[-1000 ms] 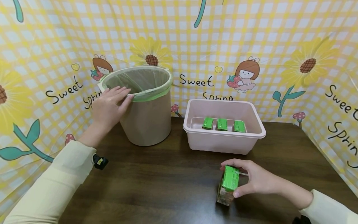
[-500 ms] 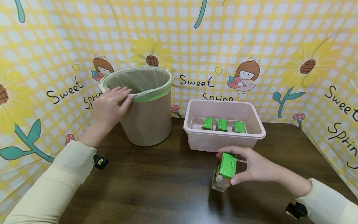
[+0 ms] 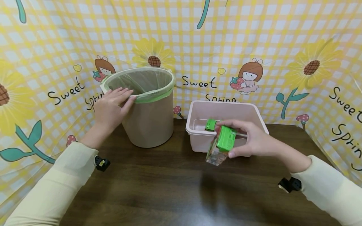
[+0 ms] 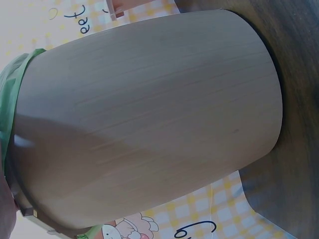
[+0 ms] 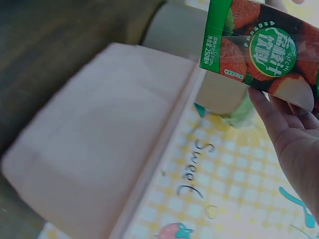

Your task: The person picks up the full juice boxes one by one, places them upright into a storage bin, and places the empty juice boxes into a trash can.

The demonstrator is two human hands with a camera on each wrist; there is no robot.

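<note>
In the head view my right hand [image 3: 249,141] grips a juice carton [image 3: 226,139] with a green top, its fingers and thumb on opposite sides. The carton is tilted and held above the table before the pink plastic tub. A thin white straw lies along its side. Lychee pictures and a green label show on the carton [image 5: 269,55] in the right wrist view. My left hand [image 3: 111,106] rests on the rim of a tall trash bin [image 3: 150,125], its fingers laid across the rim. The left wrist view is mostly filled by the bin's side [image 4: 149,119].
The pink tub [image 3: 198,141] stands right of the bin, with one green-topped carton [image 3: 210,125] visible inside; my right hand and carton hide more of the interior. A clear liner [image 3: 141,80] hangs inside the bin. A checked cloth [image 3: 192,47] rises behind the dark wooden table [image 3: 135,182].
My right hand has lifted the juice carton off the table and moved it forward and slightly left, tilting it, to the tub's front. The left hand stays on the bin rim.
</note>
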